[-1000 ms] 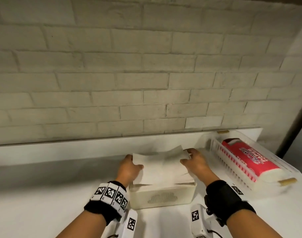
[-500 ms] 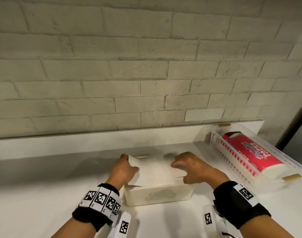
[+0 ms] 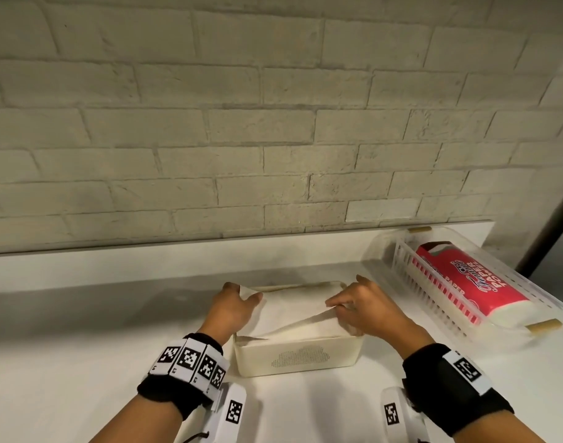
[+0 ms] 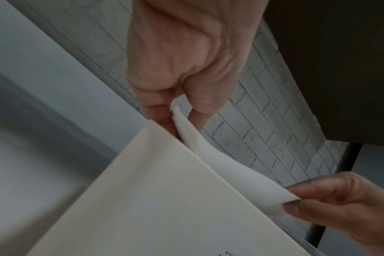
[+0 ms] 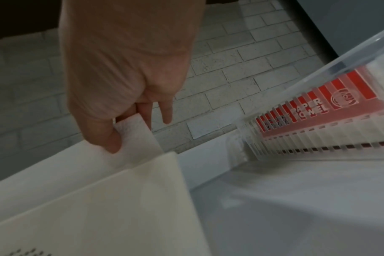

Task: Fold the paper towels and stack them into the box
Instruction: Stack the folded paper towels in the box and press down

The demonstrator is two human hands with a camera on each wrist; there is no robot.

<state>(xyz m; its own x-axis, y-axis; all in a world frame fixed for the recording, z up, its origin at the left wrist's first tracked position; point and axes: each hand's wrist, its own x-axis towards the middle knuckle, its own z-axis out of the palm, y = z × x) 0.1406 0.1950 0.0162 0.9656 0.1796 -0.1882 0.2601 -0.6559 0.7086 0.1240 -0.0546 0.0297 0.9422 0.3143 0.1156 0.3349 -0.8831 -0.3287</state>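
Note:
A cream box (image 3: 297,358) with a dotted cloud mark stands on the white counter in front of me. A folded white paper towel (image 3: 293,311) lies across its open top, over other sheets. My left hand (image 3: 233,306) pinches the towel's far left corner (image 4: 178,117) at the box rim (image 4: 164,138). My right hand (image 3: 363,310) pinches the towel's right edge (image 5: 136,136) between thumb and fingers, just above the box's right wall (image 5: 169,173). The towel (image 4: 230,166) sags between the two hands.
A clear slatted basket (image 3: 440,302) at the right holds a red-wrapped paper towel roll (image 3: 465,279), also close beside the right hand in the right wrist view (image 5: 314,107). A brick wall (image 3: 273,123) rises behind the counter's raised back edge (image 3: 145,266).
Both hands have lowered the towel from above the box down onto its open top. The towel now lies flatter, and the right hand has shifted toward the near right side.

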